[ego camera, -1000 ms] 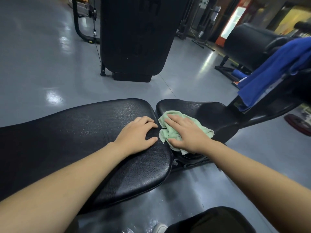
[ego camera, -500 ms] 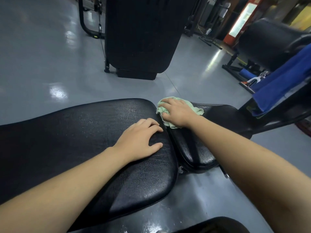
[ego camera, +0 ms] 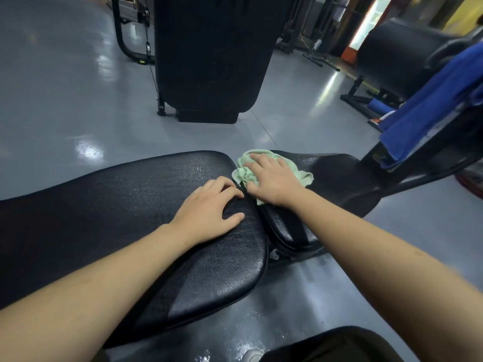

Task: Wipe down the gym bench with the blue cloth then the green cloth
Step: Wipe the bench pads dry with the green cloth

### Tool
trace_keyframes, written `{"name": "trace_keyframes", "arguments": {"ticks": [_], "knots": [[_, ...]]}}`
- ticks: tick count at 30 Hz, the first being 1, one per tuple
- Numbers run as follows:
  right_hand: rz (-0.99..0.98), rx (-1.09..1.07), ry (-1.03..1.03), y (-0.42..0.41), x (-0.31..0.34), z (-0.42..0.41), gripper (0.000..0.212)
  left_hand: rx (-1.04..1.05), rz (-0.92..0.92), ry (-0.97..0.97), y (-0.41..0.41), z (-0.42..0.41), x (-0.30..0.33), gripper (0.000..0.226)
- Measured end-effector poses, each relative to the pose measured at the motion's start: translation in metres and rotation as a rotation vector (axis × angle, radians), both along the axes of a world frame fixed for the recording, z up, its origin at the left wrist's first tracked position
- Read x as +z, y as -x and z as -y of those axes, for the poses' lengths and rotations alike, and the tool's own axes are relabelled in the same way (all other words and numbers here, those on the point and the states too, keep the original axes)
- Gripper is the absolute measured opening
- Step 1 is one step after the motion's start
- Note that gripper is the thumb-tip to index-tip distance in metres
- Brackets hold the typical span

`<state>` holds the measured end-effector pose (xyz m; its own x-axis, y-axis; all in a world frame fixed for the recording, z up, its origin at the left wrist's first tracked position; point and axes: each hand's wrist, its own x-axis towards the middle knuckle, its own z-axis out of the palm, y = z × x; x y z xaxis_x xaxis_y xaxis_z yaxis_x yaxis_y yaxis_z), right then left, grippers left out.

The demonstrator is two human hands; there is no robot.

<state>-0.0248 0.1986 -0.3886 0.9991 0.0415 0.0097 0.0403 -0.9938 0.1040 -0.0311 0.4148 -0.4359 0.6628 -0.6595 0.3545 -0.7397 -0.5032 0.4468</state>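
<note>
The bench (ego camera: 162, 210) spans the view, its long pad beside the smaller seat pad (ego camera: 337, 178). The blue cloth (ego camera: 428, 111) hangs over the frame at right, out of use, so the blue pass looks done. The left hand (ego camera: 209, 207) rests flat on the long pad, fingers loose, holding nothing. The right hand (ego camera: 271, 178) presses the bunched green cloth (ego camera: 247, 169) onto the seat pad with straight fingers. The green wipe is under way; how much remains is unclear.

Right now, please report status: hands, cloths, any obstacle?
Left hand flat on bench back pad. Right hand presses green cloth on seat pad. Blue cloth draped on frame. No obstacle.
</note>
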Motion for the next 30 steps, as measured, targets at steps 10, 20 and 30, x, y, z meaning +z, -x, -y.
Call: {"name": "trace_keyframes", "arguments": {"ticks": [10,20,30], "knots": [[0.168,0.064,0.007,0.11,-0.016,-0.002,0.065,0.024,-0.046,-0.021,0.009,-0.002,0.005,0.044],[0.213,0.194,0.058,0.149,-0.019,0.024,0.068,-0.029,0.033,-0.008,0.018,0.011,0.005,0.036],[0.168,0.306,0.011,0.146,-0.008,0.067,0.071,-0.049,0.004,-0.041,0.02,0.011,0.008,0.039]]}}
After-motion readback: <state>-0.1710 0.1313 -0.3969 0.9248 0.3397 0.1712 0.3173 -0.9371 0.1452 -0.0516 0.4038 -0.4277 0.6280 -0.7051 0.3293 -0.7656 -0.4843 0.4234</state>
